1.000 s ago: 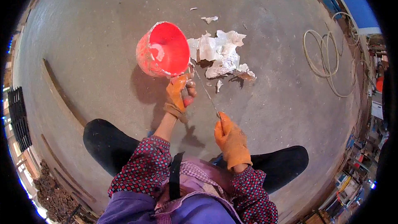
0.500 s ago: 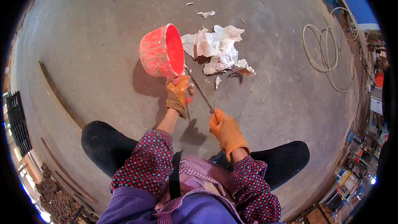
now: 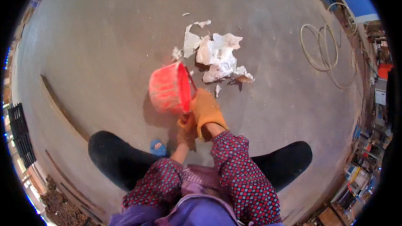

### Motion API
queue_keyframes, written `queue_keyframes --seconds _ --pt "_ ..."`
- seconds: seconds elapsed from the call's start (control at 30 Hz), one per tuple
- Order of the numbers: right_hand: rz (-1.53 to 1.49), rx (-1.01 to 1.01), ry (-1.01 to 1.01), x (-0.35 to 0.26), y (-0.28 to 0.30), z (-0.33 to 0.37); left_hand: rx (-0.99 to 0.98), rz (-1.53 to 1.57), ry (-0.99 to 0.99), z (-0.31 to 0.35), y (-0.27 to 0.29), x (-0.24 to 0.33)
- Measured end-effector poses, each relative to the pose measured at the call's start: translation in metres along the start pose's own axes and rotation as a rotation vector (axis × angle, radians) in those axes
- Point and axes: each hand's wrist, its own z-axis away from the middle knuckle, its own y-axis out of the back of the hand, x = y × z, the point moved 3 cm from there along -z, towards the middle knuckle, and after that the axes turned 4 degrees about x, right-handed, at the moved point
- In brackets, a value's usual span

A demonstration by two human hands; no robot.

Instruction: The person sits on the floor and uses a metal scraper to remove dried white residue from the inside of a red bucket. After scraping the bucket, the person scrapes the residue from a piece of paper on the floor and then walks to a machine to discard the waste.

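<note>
A red tub, smeared with pale residue and blurred by motion, hangs tilted above the floor with its mouth to the right. My left hand, in an orange glove, is closed on the tub's lower side. Beside the mouth, my right hand, also gloved in orange, grips a thin dark rod-like tool; its far end is hidden by the tub's rim. Beyond the tub lie broken white sheets of crust on the floor. A small pale clump shows just past the tub's upper rim.
A pale hose lies coiled on the concrete floor at the far right. Toward the left is a long curved strip, with a black slatted grate at the edge. Cluttered shelving lines the right. My blue slipper shows below the tub.
The tub has come nearer to me in my left hand. My right hand has moved left and up to the tub's mouth with the tool. A white sheet and the pale clump now show separately.
</note>
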Motion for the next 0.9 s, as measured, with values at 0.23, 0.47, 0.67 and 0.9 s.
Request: queue_keyframes --seconds 0.23,0.47,0.67,0.9 --pt "-0.114 -0.192 -0.048 0.041 0.017 0.029 -0.14 0.498 0.705 -0.018 0.027 0.086" --pt "0.0 -0.155 -0.009 0.058 0.053 0.106 -0.122 0.629 0.757 -0.021 0.03 0.082" --pt "-0.216 -0.099 -0.078 0.065 0.019 0.094 -0.115 0.747 0.772 -0.021 0.03 0.073" --pt "-0.283 -0.028 -0.063 0.068 -0.005 0.047 -0.147 0.624 0.728 -0.025 0.031 0.091"
